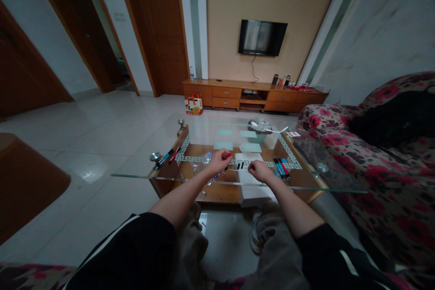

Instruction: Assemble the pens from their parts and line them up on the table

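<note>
Nearest: knees and black sleeves seen at bottom of frame; a shoe on the floor between them.

L hand [220,161] is closed round a red-tipped pen [229,156], held just above the glass desk [142,175] near its front edge. R hand [258,170] is pinched shut on sth small and dark, prob. a pen cap or a thin pen [239,166]; too small to tell which. Hands are close together, not touching, both over a white sheet or box [249,158] that seems to lie under the glass.

Risks, judged from this:
- Cap or pen could be dropped if grip slips. Glass is smooth, so rolling off the near edge to the floor is likely.
- Ink could be smeared on fingers or glass if the tip is bare while parts are pushed together.
- Forearms are held over the front edge of the glass; weight put there could tip or stress the overhanging pane.

Mid: loose pens at desk L [168,156], close to a metal knob [155,157], and more pens at desk R [281,168]. Either group could be knocked by an elbow swing and sent rolling.

Further: a small basket [257,132] w/ cloth at far end of desk; floral sofa [374,181] at R.

Far: TV [262,37] on wall, low wooden cabinet [251,94], gift bag [194,104] on floor.
</note>
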`<state>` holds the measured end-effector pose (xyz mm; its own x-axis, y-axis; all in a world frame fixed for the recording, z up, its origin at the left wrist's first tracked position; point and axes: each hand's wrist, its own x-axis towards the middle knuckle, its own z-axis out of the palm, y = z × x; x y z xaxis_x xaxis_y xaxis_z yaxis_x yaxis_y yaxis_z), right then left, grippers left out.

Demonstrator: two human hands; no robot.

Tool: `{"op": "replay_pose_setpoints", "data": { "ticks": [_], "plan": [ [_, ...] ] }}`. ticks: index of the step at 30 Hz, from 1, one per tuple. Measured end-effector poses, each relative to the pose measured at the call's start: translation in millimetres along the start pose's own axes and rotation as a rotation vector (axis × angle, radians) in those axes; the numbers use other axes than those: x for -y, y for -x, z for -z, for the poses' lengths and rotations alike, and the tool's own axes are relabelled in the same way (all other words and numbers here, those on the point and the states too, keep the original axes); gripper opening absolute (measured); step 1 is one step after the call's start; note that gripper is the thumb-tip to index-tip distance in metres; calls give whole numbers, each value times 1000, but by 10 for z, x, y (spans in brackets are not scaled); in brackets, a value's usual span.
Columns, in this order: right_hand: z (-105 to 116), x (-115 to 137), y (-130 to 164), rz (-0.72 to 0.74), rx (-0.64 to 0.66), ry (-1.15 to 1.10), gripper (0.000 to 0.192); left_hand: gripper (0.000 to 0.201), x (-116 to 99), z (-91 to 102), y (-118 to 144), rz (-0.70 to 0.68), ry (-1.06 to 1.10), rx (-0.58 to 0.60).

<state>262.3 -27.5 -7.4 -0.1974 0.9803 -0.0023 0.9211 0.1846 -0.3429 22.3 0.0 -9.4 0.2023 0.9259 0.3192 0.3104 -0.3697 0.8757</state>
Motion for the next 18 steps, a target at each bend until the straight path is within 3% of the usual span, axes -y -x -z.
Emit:
{"op": "replay_pose_setpoints", "data": {
  "ticks": [13, 18],
  "plan": [
    [-34, 29, -12, 3, 76, -6, 14, 13, 83, -26, -16, -15, 10, 11],
    [-27, 24, 3, 49, 43, -7, 16, 13, 53, -8, -5, -10, 6, 8]
  ]
}}
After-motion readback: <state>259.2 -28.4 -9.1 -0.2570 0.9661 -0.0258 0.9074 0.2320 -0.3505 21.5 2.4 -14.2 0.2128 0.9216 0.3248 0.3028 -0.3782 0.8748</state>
